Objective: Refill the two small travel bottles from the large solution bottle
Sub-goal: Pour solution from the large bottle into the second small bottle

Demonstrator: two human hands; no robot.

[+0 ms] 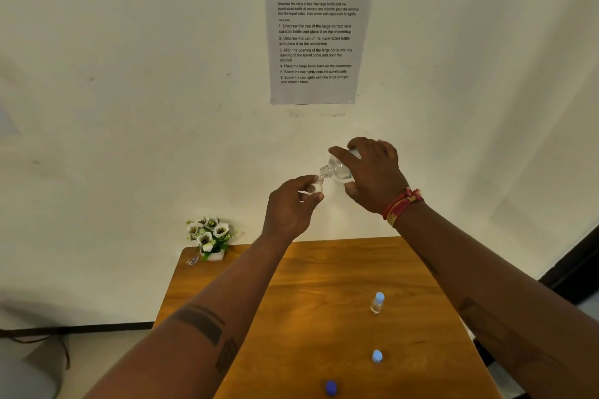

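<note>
We tilt the large bottle (338,168), gripped by our right hand (369,172), mouth-to-mouth toward eight o'clock so solution runs into the travel bottle (315,187) pinched upright by our left hand (291,207).

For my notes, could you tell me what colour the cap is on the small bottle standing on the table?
Light blue, on the small bottle; only the head view shows it.

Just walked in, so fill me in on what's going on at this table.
A person is pouring. The right hand tips the large solution bottle, uncapped, so its neck meets the mouth of a small travel bottle gripped in the left hand, above the wooden table. A second travel bottle stands capped there, beside two loose caps.
</note>
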